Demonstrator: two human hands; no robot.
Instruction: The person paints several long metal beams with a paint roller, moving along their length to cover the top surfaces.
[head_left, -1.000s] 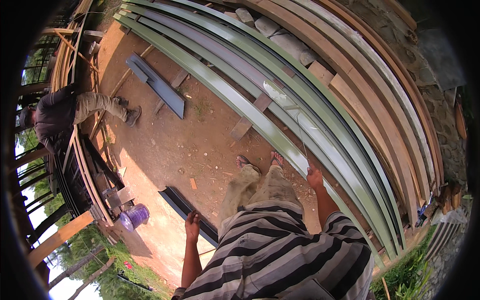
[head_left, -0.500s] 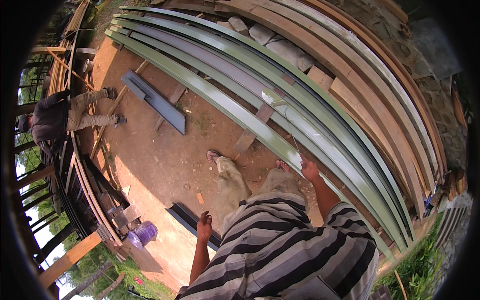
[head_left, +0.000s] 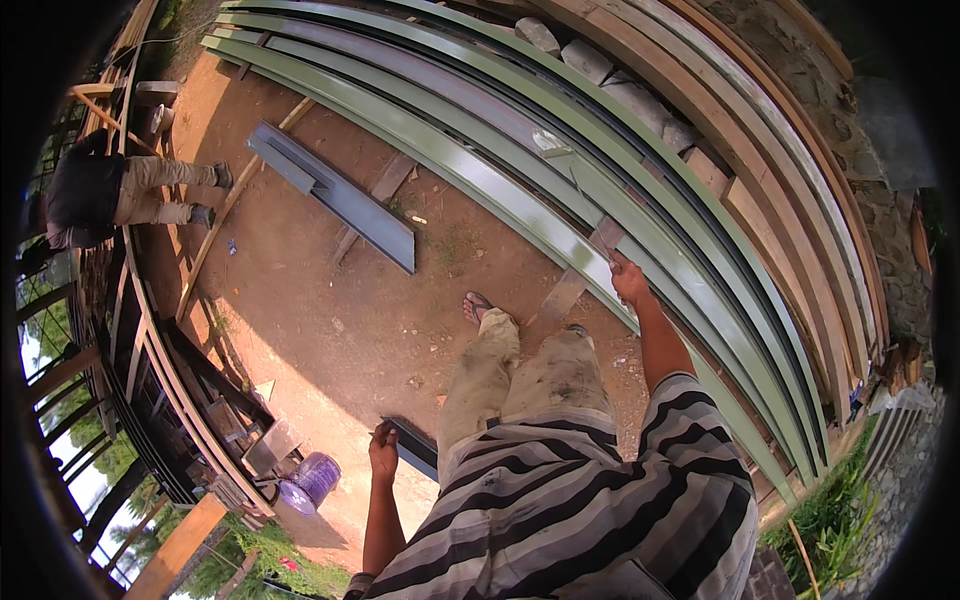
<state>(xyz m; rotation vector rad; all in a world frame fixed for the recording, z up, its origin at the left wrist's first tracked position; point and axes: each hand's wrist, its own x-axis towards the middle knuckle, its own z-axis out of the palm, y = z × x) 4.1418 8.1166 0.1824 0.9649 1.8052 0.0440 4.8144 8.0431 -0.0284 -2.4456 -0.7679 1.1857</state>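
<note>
My right hand (head_left: 628,279) is closed round the handle of a paint roller (head_left: 550,145). Its thin rod reaches forward to the roller head, which rests on one of the long steel beams (head_left: 480,165) coated light green. Wet-looking shine shows on parts of the nearest green beam (head_left: 470,165). My left hand (head_left: 383,452) hangs low at my left side, fingers loosely curled, with nothing visible in it. Below that hand a short dark steel piece (head_left: 415,445) lies on the ground.
Wooden blocks (head_left: 565,295) prop the beams. Timber planks (head_left: 770,225) and stones (head_left: 585,62) lie beyond them. A blue-grey steel channel (head_left: 340,195) lies at left. A purple bucket (head_left: 318,475) stands near a timber rack. Another person (head_left: 95,195) is bent over at far left.
My right hand and the roller have moved toward the far left along the beams. My feet have stepped that way too. The other person leans lower.
</note>
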